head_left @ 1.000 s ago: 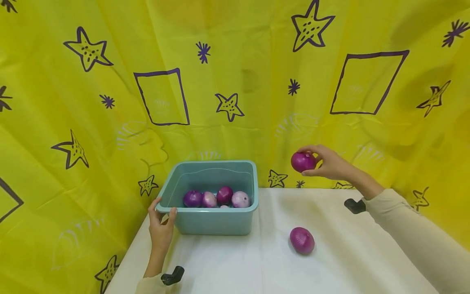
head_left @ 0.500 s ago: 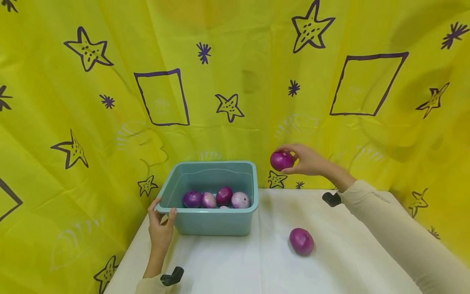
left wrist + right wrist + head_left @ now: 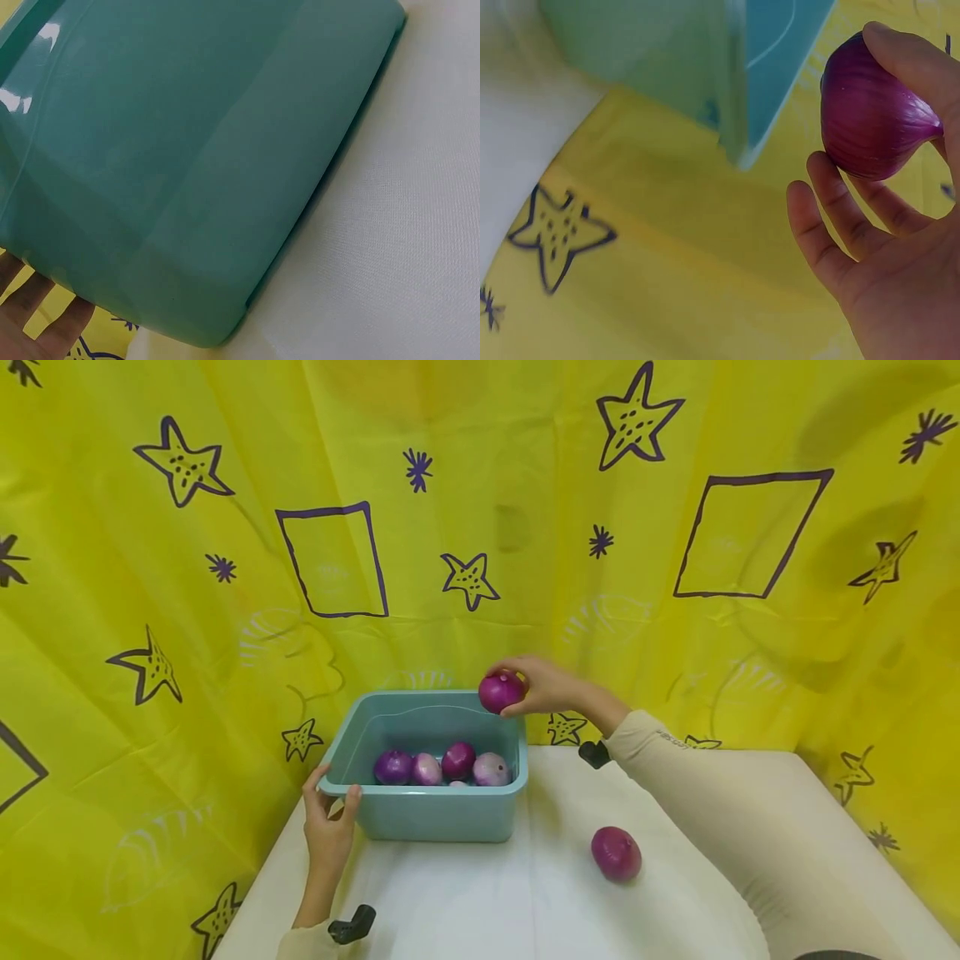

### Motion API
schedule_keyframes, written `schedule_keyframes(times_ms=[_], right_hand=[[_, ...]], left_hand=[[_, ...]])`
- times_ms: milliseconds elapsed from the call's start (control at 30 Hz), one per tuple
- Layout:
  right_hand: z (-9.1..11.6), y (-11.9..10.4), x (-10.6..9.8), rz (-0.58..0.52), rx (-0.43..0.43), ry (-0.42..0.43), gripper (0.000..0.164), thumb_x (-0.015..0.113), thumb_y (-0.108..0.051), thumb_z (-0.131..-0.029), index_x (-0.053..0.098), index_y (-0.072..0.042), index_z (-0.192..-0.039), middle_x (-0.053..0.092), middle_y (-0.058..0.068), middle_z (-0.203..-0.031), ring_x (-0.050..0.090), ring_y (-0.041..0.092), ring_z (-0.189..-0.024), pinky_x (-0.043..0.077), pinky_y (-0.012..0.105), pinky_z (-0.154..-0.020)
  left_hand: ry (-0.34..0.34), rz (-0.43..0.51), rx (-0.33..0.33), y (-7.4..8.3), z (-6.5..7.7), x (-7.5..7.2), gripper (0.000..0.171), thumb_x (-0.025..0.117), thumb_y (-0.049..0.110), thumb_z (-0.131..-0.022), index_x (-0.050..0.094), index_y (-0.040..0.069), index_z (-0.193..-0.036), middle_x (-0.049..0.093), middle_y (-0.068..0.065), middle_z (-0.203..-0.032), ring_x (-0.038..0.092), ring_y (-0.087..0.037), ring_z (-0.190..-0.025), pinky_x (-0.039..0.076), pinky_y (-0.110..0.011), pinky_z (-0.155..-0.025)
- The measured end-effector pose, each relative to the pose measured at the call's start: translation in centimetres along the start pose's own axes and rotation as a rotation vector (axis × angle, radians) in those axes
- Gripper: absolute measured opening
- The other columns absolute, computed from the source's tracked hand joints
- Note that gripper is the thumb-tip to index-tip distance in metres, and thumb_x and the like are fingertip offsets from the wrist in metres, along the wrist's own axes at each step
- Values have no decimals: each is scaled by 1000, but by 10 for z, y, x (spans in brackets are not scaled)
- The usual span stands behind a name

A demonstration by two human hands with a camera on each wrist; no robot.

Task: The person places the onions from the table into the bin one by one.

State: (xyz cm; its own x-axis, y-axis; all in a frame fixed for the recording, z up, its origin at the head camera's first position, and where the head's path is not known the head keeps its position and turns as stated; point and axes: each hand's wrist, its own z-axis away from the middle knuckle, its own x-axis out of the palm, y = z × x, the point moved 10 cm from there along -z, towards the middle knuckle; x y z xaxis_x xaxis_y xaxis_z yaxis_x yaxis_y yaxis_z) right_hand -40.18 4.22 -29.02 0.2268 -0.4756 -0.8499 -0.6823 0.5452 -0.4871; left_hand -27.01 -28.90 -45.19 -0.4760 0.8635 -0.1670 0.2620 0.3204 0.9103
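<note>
A purple onion (image 3: 501,692) is pinched between the thumb and fingers of my right hand (image 3: 546,685), held above the far right corner of a teal plastic tub (image 3: 435,816). The right wrist view shows that onion (image 3: 877,112) close up, its pointed end toward the palm. My left hand (image 3: 328,827) grips the tub's near left corner, thumb on the front rim and fingers at the left side. Inside the tub lie several onions (image 3: 458,761), some dark purple, some pale. Another purple onion (image 3: 617,854) lies on the table to the right of the tub.
A white-covered table (image 3: 480,902) bears the tub and the loose onion. Yellow cloth (image 3: 540,527) with drawn stars and squares hangs behind and at both sides, close to the table's back edge.
My right hand has carried the onion leftward, from over the table's right part to above the tub's far right corner. The left hand and the tub stay put.
</note>
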Motion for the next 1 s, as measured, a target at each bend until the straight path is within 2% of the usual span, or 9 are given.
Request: schedule_keyframes(times_ms=[100,200,267,333,500,700,1000], right_hand=[[-14,-12,12,0,-28,-29,63,89,-20,-81,61,-12,-137,64,9,-131,56,28,-121,56,39,-94],[-27,-21,24,8,-48,-46,63,89,-20,-80,61,-13,-136,64,8,-130,56,27,-120,55,37,-94],[-35,-27,31,14,-61,-54,63,89,-20,-79,61,-13,-136,64,8,-130,56,27,-120,55,36,-94],[-42,-31,38,16,-70,-63,63,89,-19,-79,61,-13,-135,65,8,-129,56,27,-119,54,35,-94],[-53,-40,54,1,-95,-94,62,88,-15,-79,59,-10,-134,65,11,-127,58,27,-116,54,33,-94],[-60,-39,67,3,-67,-111,62,88,-17,-80,59,-13,-134,64,10,-125,57,26,-114,54,32,-93],[-66,-36,80,-7,-70,-119,62,89,-15,-80,58,-12,-133,64,10,-127,58,25,-114,54,32,-93]], left_hand=[[1,-11,0,0,0,-1,64,64,18,-102,31,17,-156,45,-21,-153,49,-41,-134,43,-9,-89],[-2,-12,-4,0,-1,0,64,65,19,-101,30,17,-156,44,-22,-154,48,-44,-135,50,-33,-100],[-5,-10,-4,0,-1,0,64,64,19,-101,30,17,-156,43,-22,-154,47,-45,-136,48,-49,-104],[-9,-9,1,1,-1,0,65,64,19,-101,29,16,-156,42,-22,-154,46,-46,-136,41,-65,-104],[-12,-23,5,1,-1,0,65,64,19,-102,29,16,-156,42,-22,-154,47,-47,-135,41,-62,-103],[6,-40,3,-1,-2,-1,64,66,19,-101,31,16,-155,44,-21,-153,50,-43,-133,44,-55,-101],[0,-3,-4,-2,-2,0,65,66,20,-100,31,17,-154,41,-25,-154,45,-49,-136,41,-65,-104]])
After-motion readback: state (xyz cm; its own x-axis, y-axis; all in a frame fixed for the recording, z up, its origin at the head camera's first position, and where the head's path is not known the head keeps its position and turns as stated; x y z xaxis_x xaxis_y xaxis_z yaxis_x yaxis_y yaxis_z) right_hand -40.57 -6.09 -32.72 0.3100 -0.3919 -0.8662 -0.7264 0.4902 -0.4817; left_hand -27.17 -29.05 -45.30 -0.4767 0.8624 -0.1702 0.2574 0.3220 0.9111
